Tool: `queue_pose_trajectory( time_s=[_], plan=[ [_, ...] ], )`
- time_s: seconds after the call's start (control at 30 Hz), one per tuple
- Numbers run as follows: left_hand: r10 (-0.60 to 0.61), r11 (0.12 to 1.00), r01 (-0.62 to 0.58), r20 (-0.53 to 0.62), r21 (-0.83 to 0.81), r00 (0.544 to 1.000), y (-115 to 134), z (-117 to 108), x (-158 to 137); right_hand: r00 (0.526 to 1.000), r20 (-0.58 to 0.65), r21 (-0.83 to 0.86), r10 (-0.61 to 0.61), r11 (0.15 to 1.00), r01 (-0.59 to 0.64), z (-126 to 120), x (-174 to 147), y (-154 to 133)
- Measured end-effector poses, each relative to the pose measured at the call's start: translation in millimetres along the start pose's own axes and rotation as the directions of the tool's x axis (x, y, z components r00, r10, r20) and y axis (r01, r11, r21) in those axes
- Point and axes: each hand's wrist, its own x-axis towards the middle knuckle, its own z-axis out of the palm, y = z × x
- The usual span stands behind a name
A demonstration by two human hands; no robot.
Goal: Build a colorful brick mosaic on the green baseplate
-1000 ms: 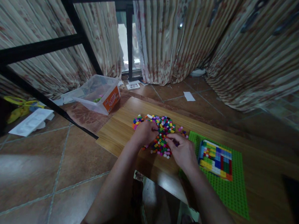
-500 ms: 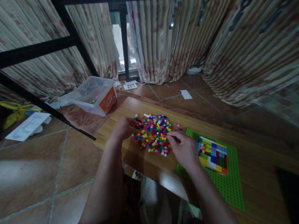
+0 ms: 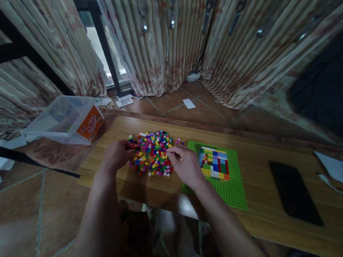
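A loose heap of small toy building bricks [image 3: 159, 151] in many colours lies on the wooden table [image 3: 100, 167]. My left hand [image 3: 117, 155] is at the heap's left edge, its fingers curled together; anything inside them is hidden. At the right edge, my right hand [image 3: 185, 163] has thumb and forefinger pinched together, and what is between the tips is too small to make out. Just right of this hand lies a green baseplate [image 3: 237, 185], partly covered by my forearm. A multicoloured block of joined bricks [image 3: 215, 164] is fixed on it.
A clear plastic box [image 3: 66, 100] with an orange label stands beyond the table's left end. Right of the baseplate lies a flat black tablet-like object [image 3: 296, 192], with white paper [image 3: 334, 167] and a cable behind. Curtains [image 3: 175, 48] hang beyond. A person's dark clothing [image 3: 329, 79] shows at upper right.
The view has swung to the right, so the table's contents appear further left and the black object and paper are now visible. Both hands stay at the heap's edges.
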Motion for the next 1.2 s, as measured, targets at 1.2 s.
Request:
queue_pose_trajectory(
  time_s=[1.2],
  plan=[
    [0.736,0.654,-0.706,0.016,-0.27,0.676,174.3,79.7,-51.7,0.889,-0.41,0.019,0.206,0.976,-0.217,-121.2,-27.1,80.5]
  ],
)
